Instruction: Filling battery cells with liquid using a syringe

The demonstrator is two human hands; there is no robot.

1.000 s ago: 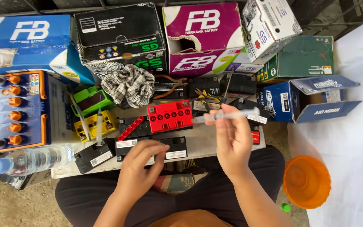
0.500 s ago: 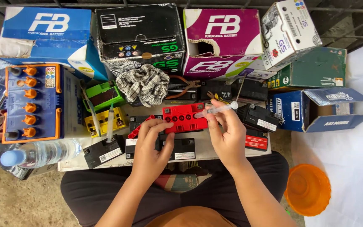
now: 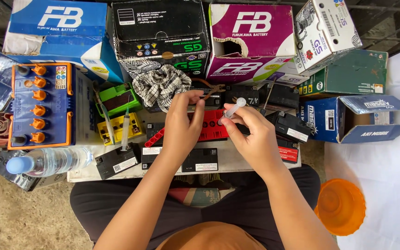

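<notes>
The right hand (image 3: 254, 134) pinches a clear plastic syringe (image 3: 234, 109) between thumb and fingers, its plunger end tilted up toward the far side. The left hand (image 3: 183, 122) rests over the red-topped battery (image 3: 211, 125) at the middle of the low work board (image 3: 237, 159), fingers curled together at the battery's far edge; whether they grip anything there cannot be told. Just near of the red battery lie small black batteries (image 3: 200, 160) with white labels. To the left stand a yellow battery (image 3: 119, 128) and a green one (image 3: 118, 98), with a second syringe (image 3: 125, 131) upright by the yellow one. A checked rag (image 3: 160, 85) lies at the far side. A large blue battery with orange caps (image 3: 40, 105) sits far left, a water bottle (image 3: 49, 161) near it, and an orange bowl (image 3: 340, 207) at near right.
</notes>
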